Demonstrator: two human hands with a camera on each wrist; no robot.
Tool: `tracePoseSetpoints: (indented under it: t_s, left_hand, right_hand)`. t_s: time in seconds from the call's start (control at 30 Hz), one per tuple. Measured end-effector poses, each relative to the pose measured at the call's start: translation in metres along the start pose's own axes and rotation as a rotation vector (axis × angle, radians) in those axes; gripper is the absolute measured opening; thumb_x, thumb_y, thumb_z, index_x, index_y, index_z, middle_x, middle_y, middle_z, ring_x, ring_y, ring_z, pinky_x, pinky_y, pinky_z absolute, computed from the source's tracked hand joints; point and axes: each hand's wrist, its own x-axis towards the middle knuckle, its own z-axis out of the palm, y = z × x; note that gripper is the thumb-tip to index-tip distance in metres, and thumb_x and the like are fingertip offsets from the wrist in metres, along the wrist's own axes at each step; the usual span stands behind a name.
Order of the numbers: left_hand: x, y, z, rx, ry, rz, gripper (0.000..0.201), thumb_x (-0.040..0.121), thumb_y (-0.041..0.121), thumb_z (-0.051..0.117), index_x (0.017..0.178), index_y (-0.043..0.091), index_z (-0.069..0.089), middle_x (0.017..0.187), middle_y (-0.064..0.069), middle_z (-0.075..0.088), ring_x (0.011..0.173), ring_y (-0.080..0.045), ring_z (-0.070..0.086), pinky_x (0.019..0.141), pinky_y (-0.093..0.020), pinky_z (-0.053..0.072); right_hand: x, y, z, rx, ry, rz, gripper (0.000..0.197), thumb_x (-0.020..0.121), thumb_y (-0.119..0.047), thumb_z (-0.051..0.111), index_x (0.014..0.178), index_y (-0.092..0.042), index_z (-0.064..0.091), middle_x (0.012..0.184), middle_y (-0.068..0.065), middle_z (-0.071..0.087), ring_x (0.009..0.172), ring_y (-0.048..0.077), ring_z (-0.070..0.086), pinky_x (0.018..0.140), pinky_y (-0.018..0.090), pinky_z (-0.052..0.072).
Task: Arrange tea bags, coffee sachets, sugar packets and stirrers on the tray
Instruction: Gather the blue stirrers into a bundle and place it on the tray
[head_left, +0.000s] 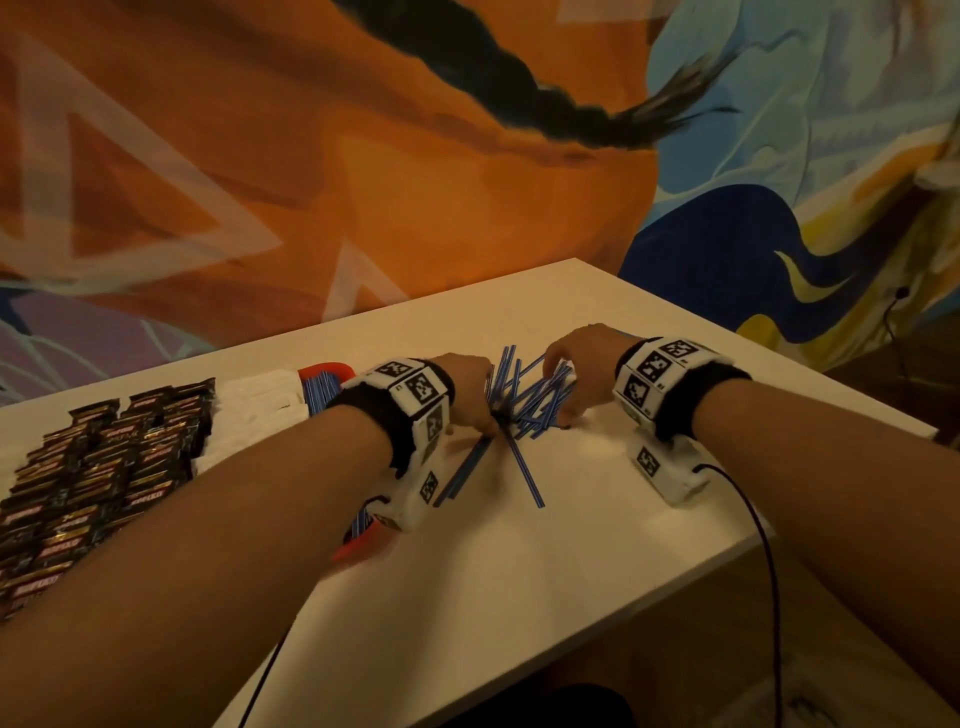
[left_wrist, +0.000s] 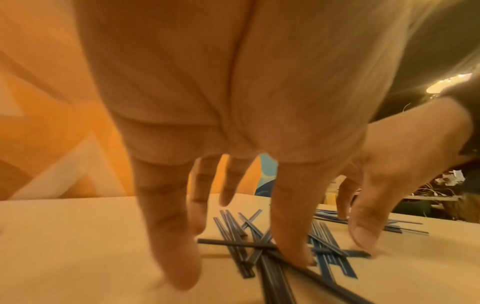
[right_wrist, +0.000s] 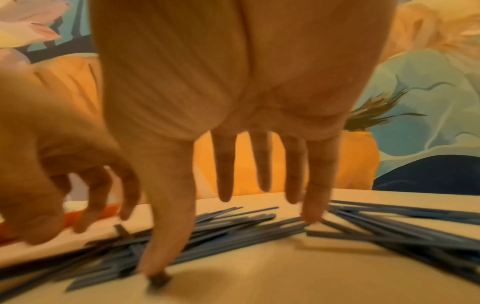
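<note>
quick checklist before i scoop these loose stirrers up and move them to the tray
1. Both hands on the pile: ok. Left hand and right hand flank the loose stirrers.
2. Stirrers lined up: not ok. They cross at many angles.
3. Strays gathered: not ok. A few stirrers lie nearer you, outside the pile.
4. Firm grip: not ok. Fingers are straight, only touching.
5. Room on the red tray: cannot tell. The left arm hides much of it.
6. Coffee sachets out of the way: ok. They sit far left.
</note>
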Motion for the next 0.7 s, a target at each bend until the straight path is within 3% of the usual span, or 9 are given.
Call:
tracePoseSetpoints:
  t_s: [0.1, 0.2, 0.27, 0.4, 0.47, 0.57, 0.63, 0.7]
  left_hand:
    - [-0.006, 0.002, 0.000, 0.015, -0.084, -0.089, 0.073, 0.086, 0.064, 0.062, 0.126, 0.003, 0.056, 0.108, -0.008, 0.059, 0.085, -0.021, 0.058, 0.094, -0.035, 0.054]
    - [-0.005, 0.012, 0.008, 0.047, -0.138, -0.094, 0.069, 0.077, 0.079, 0.056, 0.092, 0.011, 0.059, 0.081, -0.002, 0.059, 0.068, -0.014, 0.057, 0.078, -0.029, 0.052]
    - [-0.002, 0.020, 0.013, 0.083, -0.125, -0.060, 0.064, 0.076, 0.078, 0.060, 0.084, 0.015, 0.059, 0.078, -0.001, 0.061, 0.066, -0.013, 0.057, 0.071, -0.027, 0.050]
    - [0.006, 0.030, 0.014, 0.026, -0.144, -0.010, 0.055, 0.080, 0.058, 0.073, 0.104, 0.009, 0.069, 0.103, -0.006, 0.072, 0.091, -0.020, 0.068, 0.090, -0.033, 0.057]
    - [0.008, 0.032, 0.012, 0.066, -0.134, 0.015, 0.048, 0.085, 0.053, 0.071, 0.102, 0.008, 0.068, 0.090, -0.004, 0.069, 0.086, -0.020, 0.064, 0.086, -0.031, 0.055]
    - [0.011, 0.028, 0.010, 0.126, -0.042, 0.037, 0.043, 0.090, 0.042, 0.070, 0.114, 0.006, 0.065, 0.079, -0.001, 0.058, 0.082, -0.021, 0.057, 0.072, -0.030, 0.048]
    - [0.014, 0.021, 0.011, 0.088, -0.015, 0.039, 0.047, 0.090, 0.037, 0.071, 0.126, 0.008, 0.060, 0.099, -0.005, 0.064, 0.092, -0.023, 0.060, 0.077, -0.031, 0.050]
    - [0.016, 0.015, 0.010, -0.032, 0.008, 0.025, 0.058, 0.089, 0.038, 0.072, 0.136, 0.010, 0.051, 0.124, -0.009, 0.062, 0.107, -0.026, 0.062, 0.089, -0.035, 0.054]
  right_hand:
    - [0.002, 0.011, -0.004, -0.028, -0.124, 0.046, 0.077, 0.067, -0.041, 0.088, 0.134, -0.032, 0.052, 0.130, -0.003, 0.055, 0.116, 0.022, 0.054, 0.093, 0.034, 0.045]
    - [0.008, 0.011, -0.001, -0.041, -0.116, 0.024, 0.065, 0.067, -0.042, 0.088, 0.125, -0.032, 0.061, 0.124, -0.004, 0.058, 0.101, 0.018, 0.056, 0.084, 0.029, 0.043]
    - [0.012, 0.006, 0.000, -0.024, -0.088, 0.000, 0.056, 0.068, -0.037, 0.088, 0.119, -0.029, 0.066, 0.120, -0.003, 0.062, 0.096, 0.017, 0.056, 0.081, 0.027, 0.043]
    - [0.014, -0.002, 0.001, 0.057, -0.070, -0.039, 0.045, 0.071, -0.027, 0.087, 0.114, -0.025, 0.071, 0.106, -0.006, 0.063, 0.104, 0.019, 0.063, 0.089, 0.030, 0.050]
    - [0.014, -0.002, 0.002, 0.090, -0.065, -0.065, 0.037, 0.072, -0.023, 0.087, 0.106, -0.025, 0.073, 0.100, -0.007, 0.065, 0.102, 0.017, 0.064, 0.092, 0.030, 0.052]
    - [0.013, -0.002, 0.004, 0.135, -0.043, -0.085, 0.035, 0.073, -0.019, 0.086, 0.105, -0.024, 0.073, 0.106, -0.004, 0.071, 0.098, 0.013, 0.065, 0.090, 0.030, 0.052]
    - [0.012, 0.001, 0.002, 0.148, 0.005, -0.072, 0.037, 0.072, -0.017, 0.085, 0.106, -0.024, 0.071, 0.106, -0.004, 0.071, 0.090, 0.012, 0.064, 0.080, 0.026, 0.051]
    - [0.011, 0.007, -0.001, 0.134, 0.031, -0.023, 0.042, 0.071, -0.019, 0.085, 0.108, -0.026, 0.068, 0.104, -0.005, 0.068, 0.085, 0.011, 0.059, 0.072, 0.023, 0.046]
